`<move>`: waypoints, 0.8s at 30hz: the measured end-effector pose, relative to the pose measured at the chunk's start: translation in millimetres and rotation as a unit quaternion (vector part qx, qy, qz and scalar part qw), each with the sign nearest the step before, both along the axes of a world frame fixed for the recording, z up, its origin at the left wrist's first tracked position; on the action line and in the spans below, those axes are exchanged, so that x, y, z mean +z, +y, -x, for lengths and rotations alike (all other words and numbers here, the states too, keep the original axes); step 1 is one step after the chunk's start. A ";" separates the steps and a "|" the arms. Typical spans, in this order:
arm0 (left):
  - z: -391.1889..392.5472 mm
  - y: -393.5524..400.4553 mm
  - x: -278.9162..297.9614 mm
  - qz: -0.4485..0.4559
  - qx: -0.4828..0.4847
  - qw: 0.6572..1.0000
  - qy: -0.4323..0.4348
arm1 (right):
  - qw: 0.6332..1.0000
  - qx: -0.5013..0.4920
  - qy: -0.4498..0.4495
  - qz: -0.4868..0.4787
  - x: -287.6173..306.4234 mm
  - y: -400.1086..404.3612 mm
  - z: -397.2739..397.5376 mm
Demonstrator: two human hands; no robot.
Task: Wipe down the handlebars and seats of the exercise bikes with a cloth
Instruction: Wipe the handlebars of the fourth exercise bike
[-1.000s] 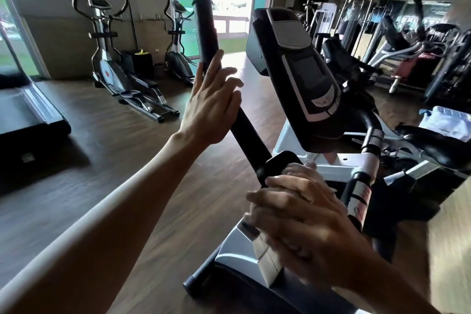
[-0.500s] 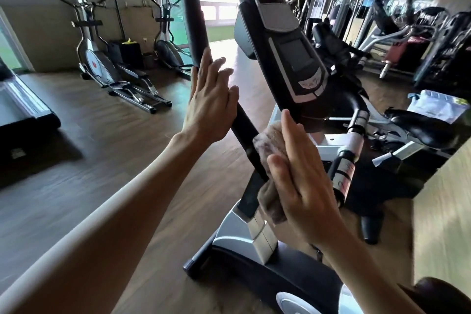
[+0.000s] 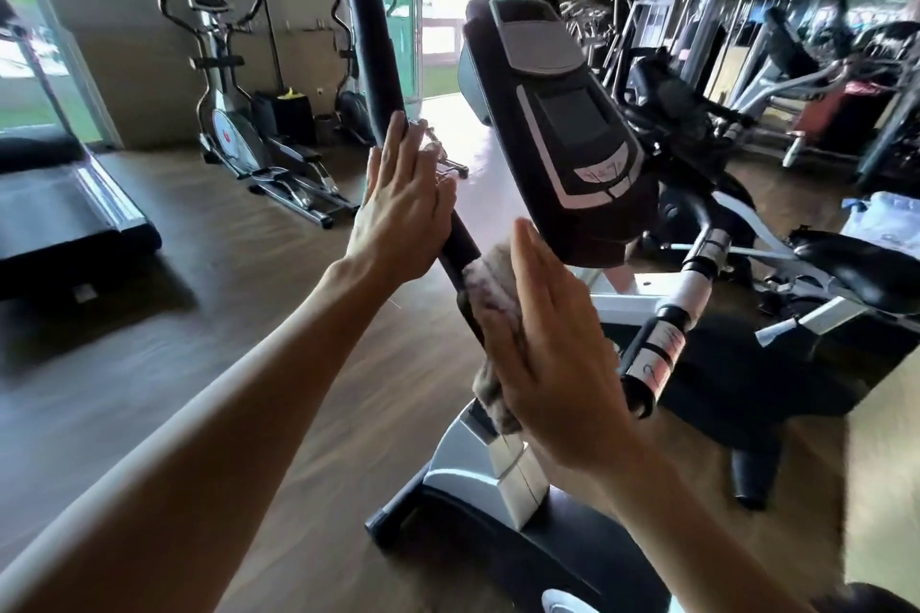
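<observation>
A tall black padded handlebar (image 3: 374,60) rises from the machine in front of me. My left hand (image 3: 403,209) lies against its middle with straight fingers pointing up. Lower on the same bar, my right hand (image 3: 552,353) presses a grey-brown cloth (image 3: 490,294) flat against the grip, fingers straight. The black console (image 3: 557,124) with a grey screen tilts just right of my hands. A second handlebar (image 3: 667,339) with white and pink labels stands to the right. A black bike seat (image 3: 856,264) shows at the right edge.
Two elliptical trainers (image 3: 224,115) stand by the far wall near the glass doors. A treadmill (image 3: 59,204) sits at the left. Weight machines (image 3: 747,40) fill the back right. A pale bag (image 3: 881,219) lies beyond the seat. Wooden floor spreads between.
My right hand went from gripping low on the bar to pressing the cloth flat against it, and slid up toward the console. My left hand stayed on the bar.
</observation>
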State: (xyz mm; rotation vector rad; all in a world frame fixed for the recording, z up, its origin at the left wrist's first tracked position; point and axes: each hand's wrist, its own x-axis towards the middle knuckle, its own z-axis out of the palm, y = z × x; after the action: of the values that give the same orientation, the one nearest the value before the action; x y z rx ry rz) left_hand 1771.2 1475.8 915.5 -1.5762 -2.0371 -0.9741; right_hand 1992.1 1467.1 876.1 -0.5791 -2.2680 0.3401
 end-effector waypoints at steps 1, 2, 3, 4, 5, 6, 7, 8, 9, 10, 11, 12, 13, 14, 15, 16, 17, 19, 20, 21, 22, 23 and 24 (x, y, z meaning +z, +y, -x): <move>-1.0 -0.4 1.1 0.010 0.006 1.000 -0.003 | 1.000 0.008 -0.005 0.006 -4.3 -0.9 -9.5; -1.5 -0.5 2.0 0.017 0.011 1.000 -0.005 | 1.000 0.018 -0.011 0.012 -7.1 0.4 -15.0; -1.6 -0.5 2.8 0.023 0.013 1.000 -0.007 | 0.999 0.024 -0.018 0.014 -7.3 2.6 -16.7; -1.3 -0.1 3.2 0.027 0.015 1.000 -0.007 | 0.999 0.027 -0.023 0.014 -5.3 6.2 -14.2; -1.2 0.1 3.6 0.030 0.018 0.999 -0.006 | 0.999 0.029 -0.025 0.012 -1.8 10.5 -7.8; -1.2 0.2 4.1 0.033 0.020 0.999 -0.005 | 0.999 0.029 -0.023 0.008 3.5 15.2 1.5; -1.5 -0.3 4.6 0.038 0.023 0.999 -0.006 | 0.999 0.027 -0.021 0.003 10.1 19.7 12.1; -2.3 -1.3 5.0 0.043 0.026 0.999 -0.009 | 0.999 0.023 -0.023 0.003 16.2 23.2 22.1; -2.8 -2.1 5.1 0.046 0.026 0.999 -0.011 | 0.999 0.017 -0.026 0.006 21.2 25.9 30.4; -3.6 -3.1 5.2 0.047 0.026 0.999 -0.011 | 0.999 0.015 -0.028 0.011 24.7 27.8 35.7; -4.2 -4.2 5.0 0.044 0.027 0.999 -0.010 | 0.999 0.018 -0.025 0.013 25.8 28.0 37.5; -5.1 -5.3 5.0 0.042 0.027 0.999 -0.009 | 0.999 0.024 -0.019 0.010 23.8 26.8 35.9; -5.9 -5.8 4.9 0.042 0.028 0.999 -0.009 | 0.999 0.033 -0.012 0.005 20.1 24.2 30.5; -6.8 -6.1 5.0 0.042 0.032 0.998 -0.015 | 0.999 0.043 -0.007 0.002 15.4 20.8 22.6; -7.7 -6.2 5.2 0.043 0.036 0.998 -0.023 | 0.999 0.052 -0.002 0.003 10.0 17.7 13.4; -8.1 -5.5 5.4 0.043 0.037 0.998 -0.030 | 0.998 0.059 0.002 0.008 5.2 14.8 3.4; -8.0 -4.8 5.8 0.043 0.038 0.998 -0.032 | 0.998 0.064 0.005 0.015 1.1 12.9 -5.0; -7.4 -4.2 6.3 0.042 0.036 0.998 -0.034 | 0.997 0.069 0.005 0.016 -2.5 12.8 -14.1; -7.2 -4.0 6.7 0.042 0.032 0.998 -0.035 | 0.998 0.067 0.000 0.011 -1.8 14.7 -14.3; -6.6 -3.6 6.7 0.043 0.029 0.998 -0.037 | 0.998 0.065 -0.004 0.009 0.4 17.3 -10.9; -6.4 -3.4 7.2 0.045 0.028 0.998 -0.038 | 0.998 0.060 -0.006 0.010 4.0 20.8 -4.4; -6.3 -3.1 7.6 0.045 0.028 0.998 -0.036 | 0.999 0.053 -0.005 0.011 9.5 24.9 4.2; -6.1 -3.2 7.8 0.045 0.030 0.998 -0.031 | 0.999 0.044 -0.006 0.013 15.1 29.4 14.1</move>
State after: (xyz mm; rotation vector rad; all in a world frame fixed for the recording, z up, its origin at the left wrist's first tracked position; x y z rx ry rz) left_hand 1777.4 1472.6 923.2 -1.5367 -2.1863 -0.9334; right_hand 1978.0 1496.4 891.2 -0.4982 -2.3076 0.4116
